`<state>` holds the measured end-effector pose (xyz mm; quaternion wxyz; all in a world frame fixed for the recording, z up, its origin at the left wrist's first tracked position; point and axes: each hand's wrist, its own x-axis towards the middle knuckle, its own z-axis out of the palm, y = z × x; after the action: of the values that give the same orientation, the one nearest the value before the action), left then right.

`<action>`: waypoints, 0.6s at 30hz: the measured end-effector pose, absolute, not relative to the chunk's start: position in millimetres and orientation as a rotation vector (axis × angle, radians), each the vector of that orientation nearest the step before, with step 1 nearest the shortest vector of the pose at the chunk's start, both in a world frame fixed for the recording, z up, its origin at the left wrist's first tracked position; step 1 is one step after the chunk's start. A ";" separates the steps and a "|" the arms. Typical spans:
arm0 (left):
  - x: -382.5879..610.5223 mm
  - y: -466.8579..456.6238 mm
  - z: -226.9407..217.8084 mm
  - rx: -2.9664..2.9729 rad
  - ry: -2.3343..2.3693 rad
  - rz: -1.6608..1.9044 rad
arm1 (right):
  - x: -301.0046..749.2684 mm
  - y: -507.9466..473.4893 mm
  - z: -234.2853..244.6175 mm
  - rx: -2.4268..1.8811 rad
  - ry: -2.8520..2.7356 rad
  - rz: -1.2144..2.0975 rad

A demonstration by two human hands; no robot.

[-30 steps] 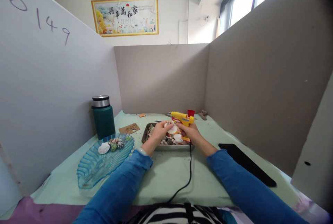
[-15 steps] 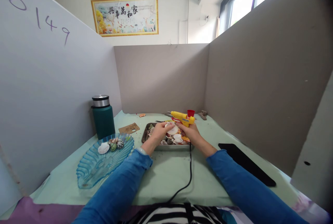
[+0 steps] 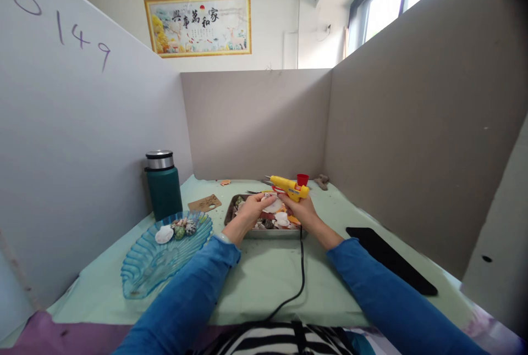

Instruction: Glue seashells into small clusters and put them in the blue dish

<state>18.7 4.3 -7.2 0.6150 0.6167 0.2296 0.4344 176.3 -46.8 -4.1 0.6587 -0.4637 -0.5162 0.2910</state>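
Note:
My right hand (image 3: 300,211) grips a yellow glue gun (image 3: 289,186) by its handle, nozzle pointing left. My left hand (image 3: 251,208) pinches a white shell (image 3: 273,206) just under the nozzle. Both hands hover over a metal tray (image 3: 229,211) filled with several mixed shells. The gun's black cord (image 3: 297,283) runs down towards me across the pale green table cover.
A blue glass leaf-shaped dish (image 3: 160,253) with a few shells lies at the left. A dark green flask (image 3: 163,184) stands behind it beside a brown card tag (image 3: 205,203). A black flat strip (image 3: 390,259) lies at the right. Partition walls enclose the desk on three sides.
Both hands have shifted very slightly; the glue gun and the shell stay together over the tray.

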 end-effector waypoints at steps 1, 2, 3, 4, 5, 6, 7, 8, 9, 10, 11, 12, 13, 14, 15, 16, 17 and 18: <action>18.6 4.8 -7.7 1.419 0.521 0.998 | 176.3 -47.0 -4.1 -1.050 -1.167 0.663; 18.6 5.1 -7.8 1.416 0.515 0.997 | 176.3 -47.1 -4.3 -1.051 -1.164 0.663; 18.7 5.1 -7.8 1.414 0.510 0.999 | 176.4 -46.9 -4.6 -1.053 -1.162 0.662; 18.8 5.0 -7.5 1.411 0.504 1.001 | 176.4 -46.5 -5.0 -1.056 -1.163 0.659; 19.0 4.6 -7.1 1.407 0.497 1.005 | 176.5 -46.0 -5.6 -1.060 -1.164 0.655; 19.2 4.2 -6.6 1.401 0.490 1.010 | 176.6 -45.5 -6.1 -1.065 -1.166 0.652; 19.4 3.7 -6.1 1.394 0.482 1.012 | 176.8 -44.9 -6.7 -1.071 -1.170 0.650; 19.7 3.3 -5.6 1.385 0.473 1.013 | 177.0 -44.4 -7.1 -1.075 -1.174 0.650; 20.1 3.0 -5.3 1.376 0.465 1.013 | 177.1 -44.0 -7.4 -1.078 -1.180 0.653; 20.4 2.9 -5.1 1.365 0.459 1.016 | 177.2 -43.7 -7.5 -1.078 -1.185 0.656; 20.8 2.9 -5.1 1.352 0.459 1.019 | 177.2 -43.6 -7.4 -1.073 -1.189 0.660; 21.3 3.1 -5.3 1.337 0.462 1.023 | 177.2 -43.6 -7.2 -1.061 -1.192 0.662; 21.6 3.5 -5.6 1.322 0.467 1.027 | 177.1 -43.7 -6.8 -1.048 -1.191 0.664; 21.9 4.0 -5.9 1.304 0.473 1.032 | 176.9 -43.9 -6.2 -1.037 -1.186 0.668; 22.1 4.5 -6.1 1.285 0.480 1.035 | 176.6 -44.4 -5.4 -1.029 -1.173 0.673; 22.1 5.0 -6.2 1.265 0.483 1.037 | 176.4 -45.1 -4.5 -1.022 -1.152 0.680; 22.0 5.3 -5.9 1.242 0.482 1.037 | 176.1 -45.9 -3.4 -1.015 -1.130 0.691; 21.7 5.4 -5.2 1.217 0.478 1.035 | 176.0 -47.0 -2.3 -1.010 -1.110 0.704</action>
<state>21.7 5.4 -5.2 0.6723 0.5402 0.2123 0.4595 176.0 -47.0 -2.3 0.6758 -0.4490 -0.4936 0.3130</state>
